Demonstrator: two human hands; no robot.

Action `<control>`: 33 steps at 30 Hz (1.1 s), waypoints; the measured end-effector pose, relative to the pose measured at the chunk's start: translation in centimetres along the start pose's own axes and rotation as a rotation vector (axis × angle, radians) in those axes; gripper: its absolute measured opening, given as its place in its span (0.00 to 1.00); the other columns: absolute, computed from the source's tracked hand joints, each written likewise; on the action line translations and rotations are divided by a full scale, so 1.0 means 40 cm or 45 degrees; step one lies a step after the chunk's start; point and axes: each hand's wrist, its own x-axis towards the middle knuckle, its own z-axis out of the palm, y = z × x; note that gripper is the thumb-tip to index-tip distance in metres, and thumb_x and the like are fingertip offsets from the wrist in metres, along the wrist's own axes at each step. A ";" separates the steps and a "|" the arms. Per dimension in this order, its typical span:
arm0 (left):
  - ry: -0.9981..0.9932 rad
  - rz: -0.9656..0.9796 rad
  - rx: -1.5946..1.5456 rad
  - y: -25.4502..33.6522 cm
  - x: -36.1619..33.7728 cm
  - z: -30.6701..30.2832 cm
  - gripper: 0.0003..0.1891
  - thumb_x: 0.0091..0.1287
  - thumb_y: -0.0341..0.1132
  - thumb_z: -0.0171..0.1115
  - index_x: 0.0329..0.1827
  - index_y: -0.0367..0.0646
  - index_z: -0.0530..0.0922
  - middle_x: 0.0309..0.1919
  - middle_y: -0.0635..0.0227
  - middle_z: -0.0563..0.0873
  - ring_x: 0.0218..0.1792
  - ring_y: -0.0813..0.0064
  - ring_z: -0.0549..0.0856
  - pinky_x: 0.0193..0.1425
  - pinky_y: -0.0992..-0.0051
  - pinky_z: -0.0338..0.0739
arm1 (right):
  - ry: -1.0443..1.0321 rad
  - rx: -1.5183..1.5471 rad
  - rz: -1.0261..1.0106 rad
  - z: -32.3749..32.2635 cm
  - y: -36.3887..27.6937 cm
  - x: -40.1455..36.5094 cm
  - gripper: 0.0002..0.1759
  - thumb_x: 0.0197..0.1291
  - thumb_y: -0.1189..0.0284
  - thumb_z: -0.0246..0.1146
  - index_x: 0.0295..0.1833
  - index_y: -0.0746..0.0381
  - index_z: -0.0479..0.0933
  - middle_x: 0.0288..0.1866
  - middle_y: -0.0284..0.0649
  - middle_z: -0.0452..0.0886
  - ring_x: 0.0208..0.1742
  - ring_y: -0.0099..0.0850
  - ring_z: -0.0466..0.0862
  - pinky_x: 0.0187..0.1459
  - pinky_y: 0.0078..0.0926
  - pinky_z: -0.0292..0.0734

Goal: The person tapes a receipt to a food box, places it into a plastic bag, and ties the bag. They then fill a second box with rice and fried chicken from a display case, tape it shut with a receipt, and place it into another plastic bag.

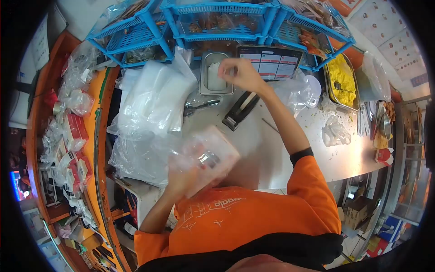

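Note:
At the lower middle of the view, my left hand is closed on a clear plastic bag. Inside the bag is something pale and box-like, blurred by the plastic. My right hand reaches over the right rim of a small metal container, which has white contents. Its fingers are curled together in a pinch; what they hold, if anything, does not show. Just below that forearm, a black stapler lies on the steel table.
Stacked clear bags cover the table's left part. Blue plastic racks line the back, with a tablet screen before them. At right stand a tray of yellow food and a crumpled bag. An orange-edged shelf borders the left.

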 end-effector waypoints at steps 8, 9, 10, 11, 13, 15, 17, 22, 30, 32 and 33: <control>1.099 0.004 -0.114 -0.135 0.033 0.113 0.17 0.71 0.45 0.57 0.47 0.38 0.80 0.39 0.59 0.83 0.38 0.69 0.81 0.46 0.72 0.73 | -0.328 0.242 -0.680 0.256 -0.264 -0.326 0.09 0.41 0.75 0.73 0.28 0.60 0.78 0.27 0.36 0.78 0.31 0.36 0.77 0.36 0.31 0.73; 0.805 -0.141 0.188 -0.190 0.016 0.097 0.18 0.68 0.44 0.60 0.49 0.37 0.79 0.43 0.58 0.82 0.43 0.65 0.80 0.47 0.70 0.73 | -0.079 0.217 -0.456 0.316 -0.258 -0.348 0.11 0.40 0.75 0.72 0.25 0.60 0.75 0.26 0.36 0.77 0.31 0.37 0.77 0.37 0.33 0.72; 0.801 -0.143 0.184 -0.179 0.011 0.107 0.18 0.68 0.44 0.60 0.49 0.37 0.79 0.43 0.58 0.82 0.43 0.65 0.80 0.47 0.70 0.73 | 0.164 0.189 -0.233 0.361 -0.249 -0.359 0.13 0.39 0.75 0.71 0.22 0.60 0.71 0.26 0.37 0.76 0.32 0.39 0.76 0.37 0.35 0.72; 0.995 0.070 0.454 -0.152 0.011 0.116 0.17 0.65 0.42 0.63 0.46 0.37 0.80 0.39 0.59 0.82 0.40 0.67 0.80 0.45 0.71 0.73 | 0.162 0.187 -0.231 0.391 -0.243 -0.358 0.13 0.39 0.75 0.71 0.22 0.60 0.71 0.26 0.37 0.76 0.32 0.39 0.76 0.37 0.35 0.72; 1.192 0.284 0.725 -0.104 0.016 0.125 0.16 0.63 0.41 0.66 0.44 0.36 0.80 0.34 0.60 0.82 0.38 0.68 0.81 0.43 0.71 0.74 | 0.612 -0.009 -0.154 0.431 -0.233 -0.355 0.16 0.38 0.76 0.71 0.21 0.59 0.66 0.23 0.38 0.73 0.29 0.40 0.74 0.32 0.35 0.70; 1.420 0.478 0.263 -0.070 0.013 0.122 0.10 0.60 0.33 0.69 0.40 0.36 0.81 0.32 0.63 0.83 0.34 0.75 0.80 0.39 0.73 0.74 | 0.681 0.002 -0.066 0.454 -0.236 -0.368 0.14 0.39 0.77 0.71 0.22 0.59 0.69 0.23 0.38 0.74 0.29 0.39 0.75 0.31 0.34 0.71; 1.228 0.324 -0.214 -0.050 -0.014 0.109 0.10 0.59 0.29 0.69 0.41 0.35 0.82 0.32 0.63 0.84 0.33 0.75 0.81 0.39 0.73 0.74 | 0.755 0.016 0.036 0.460 -0.258 -0.391 0.12 0.39 0.77 0.71 0.23 0.59 0.71 0.23 0.39 0.75 0.29 0.39 0.76 0.30 0.33 0.72; 1.124 0.143 -0.700 -0.051 -0.018 0.111 0.12 0.58 0.27 0.70 0.43 0.34 0.83 0.36 0.63 0.87 0.35 0.77 0.82 0.41 0.73 0.76 | 0.384 0.144 0.606 0.382 -0.320 -0.422 0.07 0.43 0.72 0.71 0.27 0.61 0.80 0.26 0.39 0.79 0.31 0.36 0.79 0.34 0.32 0.75; 1.036 -0.004 -0.116 -0.093 -0.018 0.077 0.11 0.58 0.32 0.71 0.42 0.37 0.85 0.32 0.67 0.87 0.29 0.80 0.81 0.36 0.75 0.76 | 0.297 -0.422 -0.578 0.355 -0.233 -0.420 0.03 0.56 0.78 0.64 0.36 0.63 0.77 0.35 0.39 0.78 0.34 0.32 0.78 0.37 0.29 0.72; 0.984 -0.024 -0.373 -0.058 -0.019 0.070 0.11 0.58 0.33 0.70 0.41 0.37 0.85 0.32 0.66 0.87 0.30 0.79 0.81 0.37 0.75 0.76 | 0.232 -0.440 -0.664 0.344 -0.241 -0.408 0.02 0.58 0.80 0.63 0.37 0.64 0.77 0.37 0.38 0.79 0.34 0.26 0.77 0.36 0.24 0.71; 0.911 -0.030 -0.631 -0.047 -0.019 0.063 0.10 0.59 0.33 0.69 0.41 0.37 0.85 0.32 0.66 0.87 0.31 0.79 0.81 0.37 0.75 0.76 | 0.258 -0.017 -0.270 0.341 -0.255 -0.403 0.04 0.58 0.81 0.64 0.37 0.63 0.77 0.37 0.37 0.79 0.35 0.24 0.77 0.37 0.23 0.71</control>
